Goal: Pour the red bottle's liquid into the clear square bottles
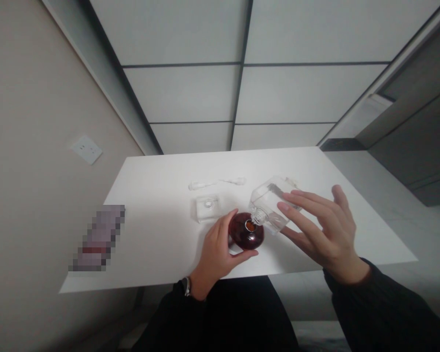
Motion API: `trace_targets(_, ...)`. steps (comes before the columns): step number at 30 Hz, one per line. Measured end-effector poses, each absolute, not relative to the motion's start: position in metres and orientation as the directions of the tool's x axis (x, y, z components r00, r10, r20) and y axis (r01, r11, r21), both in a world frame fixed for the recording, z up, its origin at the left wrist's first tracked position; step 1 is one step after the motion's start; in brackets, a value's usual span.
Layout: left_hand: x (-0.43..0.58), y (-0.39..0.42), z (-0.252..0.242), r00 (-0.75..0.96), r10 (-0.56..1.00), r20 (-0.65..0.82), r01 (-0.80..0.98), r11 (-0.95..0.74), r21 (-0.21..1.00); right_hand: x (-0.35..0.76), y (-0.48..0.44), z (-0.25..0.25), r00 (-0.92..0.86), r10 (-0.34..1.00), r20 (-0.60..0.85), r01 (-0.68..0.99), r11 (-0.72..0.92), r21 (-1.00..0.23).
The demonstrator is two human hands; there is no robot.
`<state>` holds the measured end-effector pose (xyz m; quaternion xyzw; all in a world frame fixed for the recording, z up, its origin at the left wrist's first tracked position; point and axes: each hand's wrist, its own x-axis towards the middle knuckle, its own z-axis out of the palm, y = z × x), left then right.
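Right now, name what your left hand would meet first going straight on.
Beyond the dark red bottle it holds, the left hand would probably meet the tilted clear bottle first, though depth is unclear.

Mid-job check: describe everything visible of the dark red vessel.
The dark red vessel is squat, round and glossy, like tinted glass, with a small pale-rimmed opening showing orange inside. It appears roughly upright near the front edge of the table. The left hand grips its sides; the clear bottle in the right hand tips its neck at the opening. Its base is hidden.
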<state>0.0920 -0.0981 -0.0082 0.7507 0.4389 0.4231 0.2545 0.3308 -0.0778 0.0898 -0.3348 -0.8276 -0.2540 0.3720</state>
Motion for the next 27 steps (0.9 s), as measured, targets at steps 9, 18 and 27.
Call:
trace_targets(9, 0.0925, -0.099, -0.0057, 0.257, 0.88, 0.4, 0.438, -0.475, 0.763, 0.3307, -0.0775, 0.0893, -0.488, 0.375, 0.788, 0.752, 0.639, 0.162)
trace_targets(18, 0.0926, -0.0986, -0.0077, 0.256, 0.874, 0.413, 0.433, -0.486, 0.759, 0.3309, -0.0772, 0.0918, -0.526, 0.361, 0.77, 0.724, 0.664, 0.183)
trace_targets(27, 0.0931, -0.0984, -0.0071, 0.253, 0.866, 0.431, 0.439, -0.5, 0.747, 0.3305, -0.0766, 0.0931, -0.533, 0.352, 0.769, 0.715, 0.673, 0.188)
